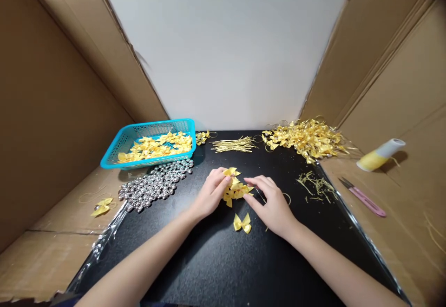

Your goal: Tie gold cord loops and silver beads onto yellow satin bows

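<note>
A small cluster of yellow ribbon bows (238, 190) lies between my hands at the middle of the black table. My left hand (212, 192) curls against the cluster's left side, thumb and fingers closed on bows, with its fingertips partly hidden. On the other side is my right hand (271, 203), its thumb and fingers apart. The right thumb tip reaches the cluster's edge; whether it touches I cannot tell. A thin gold loop (287, 199) shows beside the right hand. One separate yellow bow (242, 223) lies on the black tabletop (216, 260), nearer to me.
A turquoise basket (114, 142) of yellow bows stands back left, behind silver beads (153, 188). Gold cord pieces (234, 144) lie at the back. Finished-looking bows (306, 140) are heaped back right, near cord scraps (315, 187), pink-handled snips (365, 200) and a spool (381, 154). Cardboard walls flank the table.
</note>
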The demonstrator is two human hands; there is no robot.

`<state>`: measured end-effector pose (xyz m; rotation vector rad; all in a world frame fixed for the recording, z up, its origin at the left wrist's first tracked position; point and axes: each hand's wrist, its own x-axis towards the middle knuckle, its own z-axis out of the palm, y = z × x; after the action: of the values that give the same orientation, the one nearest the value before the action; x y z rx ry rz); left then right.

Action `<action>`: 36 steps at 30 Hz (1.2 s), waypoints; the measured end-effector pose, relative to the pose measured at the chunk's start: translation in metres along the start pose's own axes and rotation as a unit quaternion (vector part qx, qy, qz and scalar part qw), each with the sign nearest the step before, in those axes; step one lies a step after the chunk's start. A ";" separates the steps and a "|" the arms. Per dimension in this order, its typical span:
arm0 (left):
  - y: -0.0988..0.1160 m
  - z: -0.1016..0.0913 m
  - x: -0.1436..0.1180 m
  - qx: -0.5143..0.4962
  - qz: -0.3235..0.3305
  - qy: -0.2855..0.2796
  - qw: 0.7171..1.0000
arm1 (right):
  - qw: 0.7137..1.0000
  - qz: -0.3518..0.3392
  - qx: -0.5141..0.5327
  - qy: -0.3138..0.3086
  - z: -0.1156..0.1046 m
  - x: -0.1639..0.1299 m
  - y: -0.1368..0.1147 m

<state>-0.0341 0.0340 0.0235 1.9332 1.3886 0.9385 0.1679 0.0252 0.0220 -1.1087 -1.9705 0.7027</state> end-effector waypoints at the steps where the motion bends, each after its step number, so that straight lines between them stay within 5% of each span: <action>1: 0.005 0.002 -0.003 0.001 0.000 -0.002 1.000 | 1.000 -0.009 0.019 0.005 -0.001 0.002 -0.002; 9: 0.022 0.007 -0.021 0.080 0.045 -0.088 0.992 | 0.995 -0.083 0.059 0.004 -0.003 -0.002 -0.004; 17: 0.025 0.013 -0.028 -0.062 -0.014 0.051 0.997 | 0.962 0.137 0.233 0.050 0.005 -0.015 -0.010; 26: 0.028 0.022 -0.035 -0.191 -0.120 0.091 0.970 | 0.953 0.146 0.251 0.090 0.007 -0.016 -0.011; 29: 0.027 0.021 -0.036 -0.142 -0.073 0.098 0.982 | 0.964 0.128 0.217 0.086 0.006 -0.017 -0.009; 32: 0.026 0.017 -0.034 -0.011 0.065 0.098 0.993 | 0.981 0.094 0.154 0.071 0.002 -0.019 -0.006; 36: 0.027 0.013 -0.031 0.159 0.214 0.105 0.958 | 0.994 0.018 0.091 0.065 0.000 -0.021 -0.007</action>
<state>-0.0155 -0.0036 0.0303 2.5069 1.3218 1.2061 0.1717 0.0039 0.0202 -1.0540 -1.7447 0.7932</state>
